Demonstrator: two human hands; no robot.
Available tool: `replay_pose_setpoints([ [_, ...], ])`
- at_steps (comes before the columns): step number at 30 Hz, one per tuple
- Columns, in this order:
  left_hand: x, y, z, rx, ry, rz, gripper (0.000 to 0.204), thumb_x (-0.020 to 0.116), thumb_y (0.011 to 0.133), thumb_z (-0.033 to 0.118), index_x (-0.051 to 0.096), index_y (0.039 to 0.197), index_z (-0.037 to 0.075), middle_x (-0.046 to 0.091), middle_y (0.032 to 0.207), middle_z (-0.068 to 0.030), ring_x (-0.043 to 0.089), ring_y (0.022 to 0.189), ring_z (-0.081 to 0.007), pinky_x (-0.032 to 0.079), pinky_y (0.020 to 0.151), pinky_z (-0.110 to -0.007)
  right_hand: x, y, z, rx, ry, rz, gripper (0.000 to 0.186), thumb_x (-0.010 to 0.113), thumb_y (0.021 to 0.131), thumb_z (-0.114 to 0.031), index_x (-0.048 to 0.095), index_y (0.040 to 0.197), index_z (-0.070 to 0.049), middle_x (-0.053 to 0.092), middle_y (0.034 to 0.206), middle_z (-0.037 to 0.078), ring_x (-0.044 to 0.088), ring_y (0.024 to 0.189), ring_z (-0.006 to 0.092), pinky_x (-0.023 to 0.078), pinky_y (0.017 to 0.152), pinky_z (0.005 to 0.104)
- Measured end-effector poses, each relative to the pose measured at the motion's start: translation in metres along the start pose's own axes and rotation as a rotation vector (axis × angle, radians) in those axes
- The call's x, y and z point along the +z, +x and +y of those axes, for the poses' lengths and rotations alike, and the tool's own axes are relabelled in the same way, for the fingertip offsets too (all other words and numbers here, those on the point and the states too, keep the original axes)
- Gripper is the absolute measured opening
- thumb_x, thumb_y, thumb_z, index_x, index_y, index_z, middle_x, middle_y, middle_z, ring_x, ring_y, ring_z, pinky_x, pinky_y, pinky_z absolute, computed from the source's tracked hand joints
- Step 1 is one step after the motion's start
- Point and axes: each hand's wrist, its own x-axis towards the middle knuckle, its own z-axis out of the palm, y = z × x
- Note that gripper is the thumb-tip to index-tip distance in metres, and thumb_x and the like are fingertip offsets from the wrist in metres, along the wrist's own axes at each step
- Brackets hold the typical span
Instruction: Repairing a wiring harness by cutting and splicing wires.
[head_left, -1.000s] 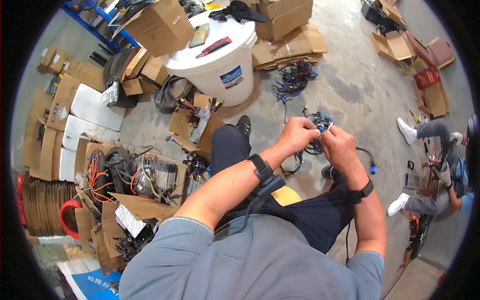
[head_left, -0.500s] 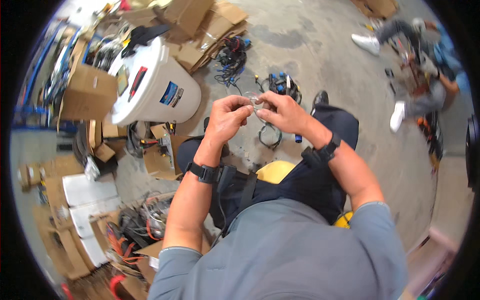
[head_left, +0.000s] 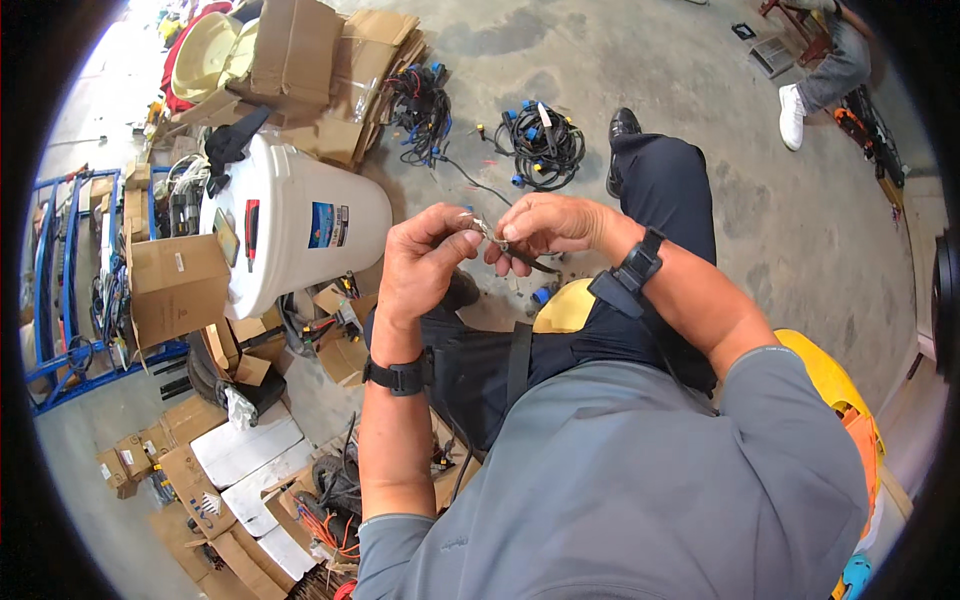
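Note:
In front of my lap, my left hand [head_left: 428, 262] is closed, thumb and forefinger pinching the light, shiny strands at one end of a thin cable [head_left: 532, 262]. My right hand [head_left: 552, 226] grips the same piece close by, fingers curled around it. The cable's dark part trails out below my right fingers. What exactly lies under the fingertips is too small to make out. Past my hands, a coiled bundle of black cables [head_left: 545, 148] with blue connectors rests on the floor. A second, looser cable bundle [head_left: 420, 112] lies to its left, and one lead runs toward my hands.
At left stands a white drum [head_left: 330, 215] with a red-and-black tool [head_left: 251, 232] on its lid. Cardboard boxes [head_left: 180, 290] and a blue rack [head_left: 70, 360] are beyond it. A yellow seat [head_left: 565, 308] shows between my legs. Another person's leg [head_left: 840, 75] is at far right.
The view has shifted, bringing more of the left side in and leaving less of the other person. My right hand has turned, and the dark cable now shows beneath its fingers.

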Motion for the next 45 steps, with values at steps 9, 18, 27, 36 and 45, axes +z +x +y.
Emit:
replay_pose_setpoints([
  [9,-0.005,0.001,0.001,0.122,-0.089,-0.075,0.012,0.066,0.08,-0.01,0.066,0.09,-0.003,0.061,0.086,-0.0047,0.056,0.076,-0.0126,0.046,0.068,-0.025,0.018,0.003,0.004,-0.099,0.14,-0.077,0.04,0.056,0.092,-0.034,0.061,0.104,0.003,0.068,0.094,0.019,0.058,0.055,0.014,0.048,0.046,0.0274],
  [18,-0.011,-0.001,0.003,0.184,0.041,-0.075,0.008,0.067,0.08,-0.007,0.065,0.086,-0.003,0.06,0.091,-0.0054,0.056,0.087,-0.014,0.045,0.078,-0.027,0.026,-0.002,-0.002,-0.066,0.18,0.063,0.035,0.069,0.084,-0.025,0.064,0.101,0.005,0.066,0.096,0.023,0.061,0.061,0.0172,0.048,0.044,0.0252],
  [27,-0.011,-0.003,0.006,0.085,-0.041,-0.096,0.007,0.066,0.082,-0.006,0.064,0.087,-0.003,0.062,0.089,-0.006,0.057,0.084,-0.0139,0.046,0.077,-0.027,0.031,0.0,-0.005,-0.048,0.051,0.081,0.023,0.067,0.085,-0.016,0.067,0.096,0.004,0.066,0.096,0.016,0.066,0.07,0.0173,0.053,0.05,0.0241],
  [36,-0.015,-0.012,-0.016,-0.093,-0.004,0.047,0.006,0.066,0.085,-0.001,0.063,0.09,-0.002,0.064,0.082,-0.002,0.056,0.07,-0.0083,0.046,0.064,-0.022,0.038,0.002,-0.015,-0.255,-0.466,0.251,0.014,0.066,0.086,-0.014,0.067,0.089,0.001,0.059,0.097,0.006,0.06,0.075,0.0122,0.051,0.055,0.0242],
  [45,-0.005,-0.004,-0.028,-0.144,-0.099,0.263,0.007,0.062,0.089,0.006,0.062,0.09,-0.001,0.061,0.073,-0.0034,0.057,0.061,-0.0113,0.044,0.057,-0.023,0.03,0.023,-0.01,-0.786,-1.212,0.447,0.007,0.066,0.077,-0.002,0.059,0.079,0.0,0.057,0.09,0.011,0.06,0.078,0.029,0.049,0.065,0.0369],
])
